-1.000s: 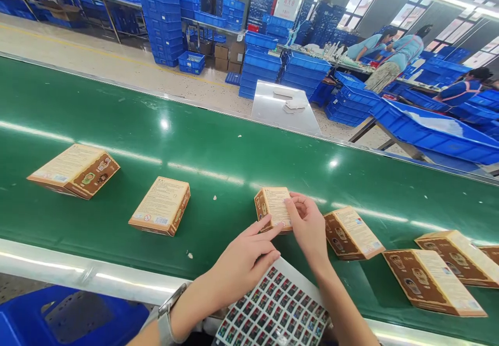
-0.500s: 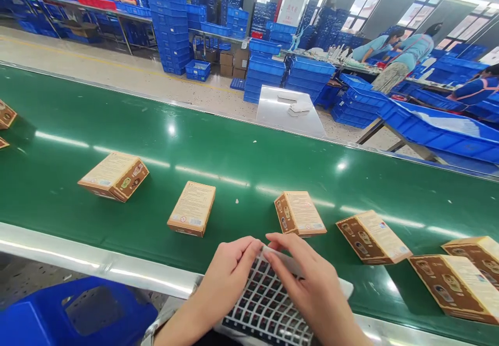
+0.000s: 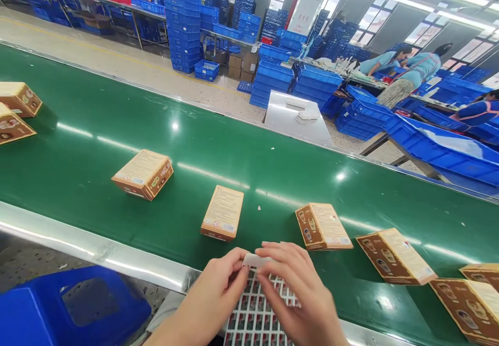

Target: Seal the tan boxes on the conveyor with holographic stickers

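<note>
A sticker sheet (image 3: 255,317), a white grid of small dark and red squares, is between my hands at the belt's near edge. My left hand (image 3: 218,289) pinches its white top edge at the left corner. Over the same edge my right hand (image 3: 298,289) curls, thumb and fingertips close together on the sheet. Whether a single sticker is between them is hidden. Just beyond my hands, a brown and cream box (image 3: 223,213) lies on the green conveyor belt (image 3: 218,151). Another box (image 3: 323,226), to the right, carries a small coloured sticker on its cream face.
More boxes lie along the belt: one (image 3: 143,174) to the left, others (image 3: 395,256) to the right. A blue plastic stool (image 3: 35,309) stands at lower left. Beyond the belt are a metal table (image 3: 296,120), stacked blue crates (image 3: 181,24) and several people at benches.
The boxes have shifted rightward in view, and more of two boxes shows at far left. The sheet has turned more upright, and its top edge is bent up between my fingers.
</note>
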{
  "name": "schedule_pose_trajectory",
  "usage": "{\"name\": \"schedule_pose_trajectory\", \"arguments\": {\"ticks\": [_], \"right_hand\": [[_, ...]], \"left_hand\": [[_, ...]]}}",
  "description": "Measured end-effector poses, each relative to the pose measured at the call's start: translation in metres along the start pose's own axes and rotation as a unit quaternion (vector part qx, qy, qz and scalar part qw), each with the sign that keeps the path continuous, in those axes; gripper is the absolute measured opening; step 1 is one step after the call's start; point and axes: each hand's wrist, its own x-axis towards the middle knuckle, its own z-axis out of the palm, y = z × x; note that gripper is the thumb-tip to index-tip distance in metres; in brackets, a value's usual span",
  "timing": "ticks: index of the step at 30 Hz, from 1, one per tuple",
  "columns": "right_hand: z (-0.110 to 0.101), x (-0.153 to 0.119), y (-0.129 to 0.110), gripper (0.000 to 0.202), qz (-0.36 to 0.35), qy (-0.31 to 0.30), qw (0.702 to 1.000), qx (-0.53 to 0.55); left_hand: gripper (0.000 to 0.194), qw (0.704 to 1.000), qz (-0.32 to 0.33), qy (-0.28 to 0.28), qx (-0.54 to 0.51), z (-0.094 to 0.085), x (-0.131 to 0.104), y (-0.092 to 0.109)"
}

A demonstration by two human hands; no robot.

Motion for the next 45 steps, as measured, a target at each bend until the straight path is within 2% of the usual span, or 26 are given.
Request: {"name": "schedule_pose_trajectory", "arguments": {"ticks": [1,3,5,7,9,12,15,19,22,25,29,32,36,39,40,42,44,45], "right_hand": [[0.0,0.003,0.004,0.009,0.073,0.005,0.996,0.051],[0.003,0.013,0.019,0.013,0.214,0.014,0.964,0.156],[0.012,0.028,0.037,0.027,0.287,0.013,0.922,0.259],[0.027,0.044,0.054,0.036,0.307,0.006,0.889,0.339],[0.041,0.057,0.064,0.039,0.319,0.022,0.868,0.38],[0.057,0.069,0.068,0.039,0.339,0.048,0.848,0.404],[0.063,0.072,0.063,0.039,0.359,0.051,0.84,0.405],[0.063,0.071,0.058,0.036,0.383,0.072,0.839,0.381],[0.063,0.069,0.06,0.036,0.387,0.06,0.843,0.369],[0.06,0.065,0.063,0.036,0.372,0.047,0.867,0.328],[0.056,0.059,0.064,0.033,0.346,0.068,0.906,0.236],[0.053,0.059,0.071,0.034,0.366,0.088,0.899,0.225],[0.04,0.059,0.089,0.049,0.4,0.113,0.874,0.25],[0.012,0.048,0.084,0.044,0.375,0.113,0.892,0.225],[-0.001,0.042,0.076,0.04,0.354,0.096,0.908,0.203],[-0.026,0.026,0.057,0.035,0.296,0.023,0.939,0.172],[-0.045,0.011,0.039,0.036,0.248,-0.093,0.949,0.169],[-0.05,0.004,0.033,0.036,0.239,-0.128,0.947,0.17]], "left_hand": [[0.024,1.0,-0.011,-0.005,0.011,-0.005,-0.003,0.0],[0.025,0.998,-0.017,-0.009,0.053,-0.015,-0.009,-0.001],[0.02,0.993,0.034,0.01,0.115,-0.026,-0.013,-0.002],[0.016,0.974,0.113,0.043,0.191,-0.034,-0.014,-0.004],[0.016,0.95,0.159,0.056,0.261,-0.039,-0.011,-0.008],[0.017,0.924,0.172,0.029,0.339,-0.039,-0.006,-0.014],[0.018,0.908,0.188,0.015,0.375,-0.032,-0.003,-0.015],[0.02,0.905,0.195,0.009,0.378,-0.021,0.001,-0.011],[0.018,0.904,0.202,0.002,0.376,-0.015,0.005,-0.009],[0.017,0.904,0.211,-0.002,0.372,-0.011,0.009,-0.008],[0.018,0.907,0.208,-0.012,0.365,-0.006,0.012,-0.006],[0.019,0.913,0.202,-0.026,0.354,-0.001,0.016,-0.003],[0.019,0.936,0.203,-0.034,0.286,0.002,0.018,-0.001],[0.017,0.97,0.161,-0.004,0.182,-0.003,0.012,0.001],[0.02,0.981,0.127,0.016,0.145,-0.006,0.008,0.002],[0.031,0.994,0.053,0.062,0.075,-0.013,0.0,0.003],[0.04,0.994,0.007,0.111,0.018,-0.021,-0.008,0.003],[0.043,0.991,-0.003,0.131,-0.004,-0.024,-0.012,0.002]]}}
